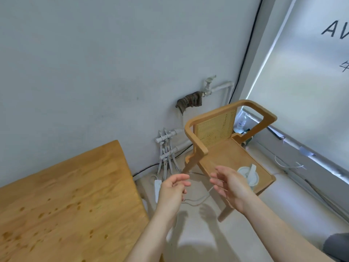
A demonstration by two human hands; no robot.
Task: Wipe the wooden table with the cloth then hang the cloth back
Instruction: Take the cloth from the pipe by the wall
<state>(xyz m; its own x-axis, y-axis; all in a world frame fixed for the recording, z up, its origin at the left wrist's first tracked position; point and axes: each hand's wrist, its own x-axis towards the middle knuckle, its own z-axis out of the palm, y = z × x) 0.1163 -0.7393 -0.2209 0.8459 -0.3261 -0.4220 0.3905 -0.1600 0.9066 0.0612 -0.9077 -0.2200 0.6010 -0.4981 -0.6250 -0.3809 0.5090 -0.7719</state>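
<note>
The wooden table [62, 201] fills the lower left, its top dotted with dark wet spots. A brownish striped cloth [189, 102] hangs draped over a white wall pipe, far above and beyond both hands. My left hand [172, 190] floats over the floor just right of the table's edge, fingers loosely curled and holding nothing. My right hand [229, 185] is beside it in front of the chair, palm turned inward with relaxed, spread fingers, also empty. Neither hand touches the table or the cloth.
A wooden armchair [222, 146] with a cane back stands right of the table, a white lidded tub of wipes [248, 176] on its seat. White pipes and valves [167, 148] run down the wall to the floor, with a white power strip [157, 188] and cables below.
</note>
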